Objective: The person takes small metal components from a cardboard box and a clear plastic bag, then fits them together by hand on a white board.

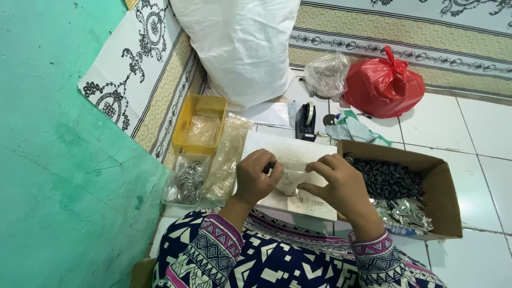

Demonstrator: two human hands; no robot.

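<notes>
Both hands pinch one small clear plastic pouch [290,178] over the white board [298,200] on the floor: my left hand [256,178] is clenched on its left edge, my right hand [341,186] grips its right side with fingertips. I judge the pouch light, limp and slippery, so it is best held at the top corners. A cardboard box [445,200] of small dark parts [389,178] sits just right, a bag of metal rings [186,181] left.
</notes>
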